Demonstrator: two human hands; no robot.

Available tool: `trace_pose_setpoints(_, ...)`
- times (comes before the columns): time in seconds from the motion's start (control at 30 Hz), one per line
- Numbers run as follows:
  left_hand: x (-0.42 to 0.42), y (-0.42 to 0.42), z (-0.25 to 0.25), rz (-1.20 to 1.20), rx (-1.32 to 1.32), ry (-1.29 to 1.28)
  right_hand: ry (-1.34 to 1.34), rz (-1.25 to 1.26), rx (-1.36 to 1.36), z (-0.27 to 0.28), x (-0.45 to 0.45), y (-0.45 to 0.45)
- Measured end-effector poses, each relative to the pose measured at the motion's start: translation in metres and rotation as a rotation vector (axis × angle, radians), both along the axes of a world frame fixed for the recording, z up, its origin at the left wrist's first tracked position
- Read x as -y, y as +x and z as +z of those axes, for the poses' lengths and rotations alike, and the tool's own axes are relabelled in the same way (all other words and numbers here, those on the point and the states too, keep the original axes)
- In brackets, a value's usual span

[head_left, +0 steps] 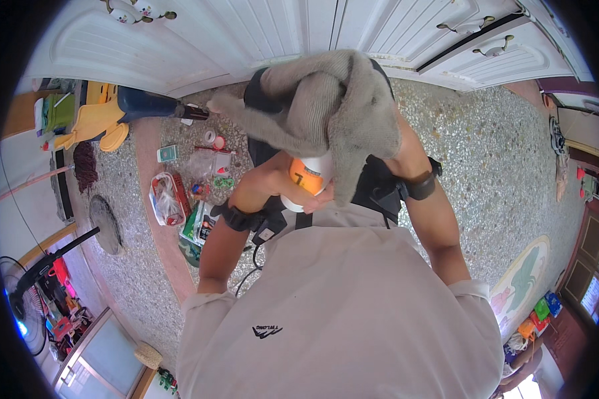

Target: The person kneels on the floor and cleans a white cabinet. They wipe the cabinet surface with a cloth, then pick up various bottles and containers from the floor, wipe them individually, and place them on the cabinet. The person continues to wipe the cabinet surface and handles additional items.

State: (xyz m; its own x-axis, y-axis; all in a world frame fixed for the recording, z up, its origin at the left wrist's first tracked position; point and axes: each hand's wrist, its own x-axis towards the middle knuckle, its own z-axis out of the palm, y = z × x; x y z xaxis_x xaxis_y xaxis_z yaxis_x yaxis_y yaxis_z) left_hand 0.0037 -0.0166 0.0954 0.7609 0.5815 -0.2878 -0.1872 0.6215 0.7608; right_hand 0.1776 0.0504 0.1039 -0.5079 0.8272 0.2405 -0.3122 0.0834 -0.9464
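In my left hand is a white bottle with an orange label, held in front of my waist. My fingers wrap around its lower part, and the cloth hides its upper end. A grey-beige ribbed knit cloth, perhaps a garment, lies bunched over my knees. One strip of it stretches out to the left, and another flap hangs down beside the bottle. Folds of the knit cover most of my right hand; only its wrist side shows at the cloth's right edge, so its fingers are hidden.
White cabinet doors stand close in front. On the speckled floor at left are a phone, a red basket holding plastic bags, round containers and packets. Farther left are a mop head and a stand's round base.
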Motion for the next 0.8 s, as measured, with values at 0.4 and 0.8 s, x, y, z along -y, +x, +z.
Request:
trace_pose_setpoints(0.4, -0.02, 0.016, -0.015, 0.52, -1.082, 0.945, 0.251, -0.636, 0.301, -0.012, 0.005, -0.01)
trace_pose_setpoints(0.8, -0.018, 0.014, -0.013, 0.438, -0.708, 0.807, -0.489, -0.101, -0.383, 0.018, 0.018, 0.016)
